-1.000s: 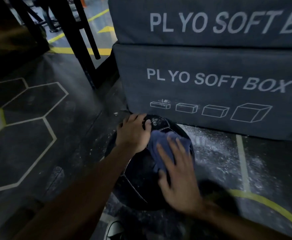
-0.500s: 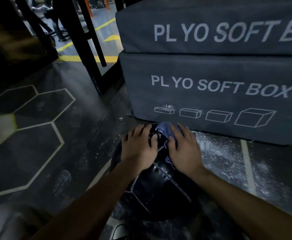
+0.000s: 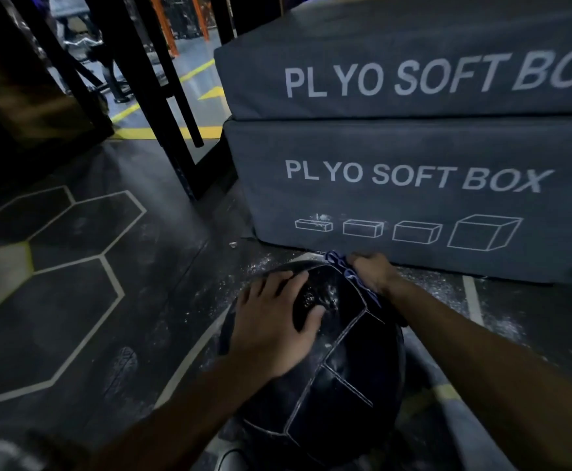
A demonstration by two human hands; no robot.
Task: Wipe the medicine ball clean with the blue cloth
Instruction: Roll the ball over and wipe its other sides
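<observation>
Black leather panels with pale stitched seams make up the medicine ball, which is set on the dark gym floor in the near centre, just in front of the lower plyo soft box. The ball is steadied by the left hand, laid flat on its upper left face with the fingers spread and nearly straight, so nothing is gripped; this hold is judged to keep the ball from rolling under the wiping pressure. The blue cloth is bunched at the far top of the ball and is held by the right hand, whose fingers are curled over it and pressed down toward the far side. The far face is judged to be the part under the wipe. White dust is scattered on the floor to the right of the ball and smeared on its top. A second box is stacked above, and black rack legs stand far left.
</observation>
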